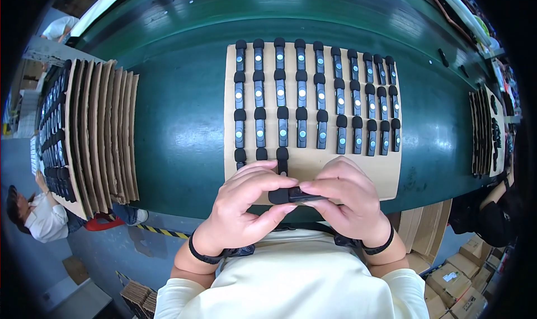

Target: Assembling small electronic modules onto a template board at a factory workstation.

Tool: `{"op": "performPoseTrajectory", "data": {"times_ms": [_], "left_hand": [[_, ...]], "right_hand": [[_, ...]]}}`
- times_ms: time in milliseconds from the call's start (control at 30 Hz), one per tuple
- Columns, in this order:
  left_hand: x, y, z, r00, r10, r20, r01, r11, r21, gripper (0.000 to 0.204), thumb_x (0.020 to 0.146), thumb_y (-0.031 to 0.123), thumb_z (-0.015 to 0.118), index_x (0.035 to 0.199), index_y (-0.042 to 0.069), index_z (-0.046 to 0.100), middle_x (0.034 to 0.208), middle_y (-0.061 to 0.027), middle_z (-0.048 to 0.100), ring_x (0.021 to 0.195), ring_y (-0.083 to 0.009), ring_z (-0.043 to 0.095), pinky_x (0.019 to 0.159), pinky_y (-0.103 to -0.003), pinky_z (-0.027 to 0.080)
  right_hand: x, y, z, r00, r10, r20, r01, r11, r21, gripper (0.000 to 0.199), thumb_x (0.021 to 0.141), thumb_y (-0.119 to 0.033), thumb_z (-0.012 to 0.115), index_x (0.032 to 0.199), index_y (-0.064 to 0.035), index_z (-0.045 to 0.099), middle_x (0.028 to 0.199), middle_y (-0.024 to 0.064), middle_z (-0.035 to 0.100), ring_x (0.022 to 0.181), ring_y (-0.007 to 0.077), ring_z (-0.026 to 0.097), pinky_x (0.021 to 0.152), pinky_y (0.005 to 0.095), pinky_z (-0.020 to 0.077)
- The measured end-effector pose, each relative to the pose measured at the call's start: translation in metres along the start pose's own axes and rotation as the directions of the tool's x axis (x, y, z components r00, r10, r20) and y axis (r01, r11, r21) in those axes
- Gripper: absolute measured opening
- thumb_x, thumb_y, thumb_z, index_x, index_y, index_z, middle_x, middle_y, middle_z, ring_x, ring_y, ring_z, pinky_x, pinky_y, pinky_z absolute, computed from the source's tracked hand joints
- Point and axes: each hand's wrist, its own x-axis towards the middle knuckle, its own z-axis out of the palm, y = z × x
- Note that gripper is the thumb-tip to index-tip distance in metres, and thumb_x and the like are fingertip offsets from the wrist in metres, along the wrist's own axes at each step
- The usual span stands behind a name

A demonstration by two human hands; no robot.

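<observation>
Green belt [179,128] runs under a cardboard sheet [386,176] whose near edge sits just beyond the grip, where both hands meet on one small black mic unit [296,195] held level over that edge. Left hand [246,207] pinches its round foam end while right hand [347,198] closes thumb and fingers around the body, so the foam probably seats best pushed straight along the axis with the body kept steady. Beyond lie rows of finished units [302,95]; cardboard stacks [103,134] stand well left.

Left hand [246,198] and right hand [347,198] meet, fingertips pinched together.
</observation>
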Motion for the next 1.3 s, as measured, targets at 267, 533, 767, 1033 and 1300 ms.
{"op": "performPoseTrajectory", "data": {"times_ms": [267, 533, 767, 1033, 1300], "left_hand": [[0.002, -0.003, 0.000, 0.999, 0.020, -0.025, -0.020, 0.999, -0.028, 0.026, 0.074, 0.002, 0.075, 0.099, -0.001, 0.067, 0.090, -0.0120, 0.070, 0.084, -0.0232, 0.066, 0.103, -0.053, 0.042], [0.006, -0.002, 0.000, 0.999, 0.044, -0.014, -0.044, 0.999, 0.021, 0.032, 0.071, 0.001, 0.076, 0.102, 0.002, 0.067, 0.091, -0.0106, 0.069, 0.082, -0.0263, 0.066, 0.099, -0.052, 0.045], [0.008, -0.003, -0.002, 0.999, 0.043, 0.007, -0.043, 0.999, -0.010, 0.031, 0.073, 0.004, 0.077, 0.102, 0.003, 0.067, 0.091, -0.0101, 0.070, 0.082, -0.0258, 0.066, 0.100, -0.052, 0.043], [0.006, -0.012, 0.005, 1.000, -0.008, 0.016, 0.007, 0.999, 0.033, 0.027, 0.074, 0.009, 0.078, 0.098, 0.006, 0.066, 0.095, -0.0083, 0.069, 0.087, -0.0265, 0.065, 0.102, -0.051, 0.041], [0.002, -0.019, 0.013, 0.998, -0.002, 0.057, -0.006, 0.989, 0.145, 0.025, 0.073, 0.010, 0.079, 0.094, 0.007, 0.065, 0.106, -0.0086, 0.066, 0.098, -0.0287, 0.061, 0.103, -0.050, 0.039]], "right_hand": [[0.003, -0.001, 0.003, 0.998, 0.006, -0.070, -0.003, 0.999, 0.036, 0.040, 0.070, 0.003, 0.076, 0.109, -0.0011, 0.065, 0.091, 0.0111, 0.064, 0.075, 0.0273, 0.060, 0.066, 0.0355, 0.0483], [0.002, 0.003, 0.004, 0.997, 0.004, -0.080, -0.001, 0.999, 0.040, 0.039, 0.070, 0.004, 0.076, 0.107, -0.0011, 0.066, 0.092, 0.0111, 0.064, 0.076, 0.0278, 0.060, 0.066, 0.0359, 0.0488], [0.000, 0.005, 0.005, 0.997, 0.002, -0.077, 0.001, 0.999, 0.038, 0.038, 0.069, 0.004, 0.076, 0.105, -0.0020, 0.066, 0.094, 0.0103, 0.064, 0.077, 0.0271, 0.060, 0.067, 0.0359, 0.0484], [0.002, 0.004, 0.002, 0.997, -0.036, -0.061, 0.036, 0.999, 0.014, 0.036, 0.070, 0.003, 0.074, 0.104, -0.0037, 0.066, 0.098, 0.0085, 0.064, 0.083, 0.0275, 0.060, 0.071, 0.0371, 0.0480], [-0.002, 0.005, 0.007, 0.998, -0.064, -0.030, 0.062, 0.996, -0.058, 0.031, 0.077, 0.000, 0.068, 0.107, -0.0029, 0.063, 0.102, 0.0109, 0.064, 0.081, 0.0268, 0.059, 0.073, 0.0364, 0.0469]]}}
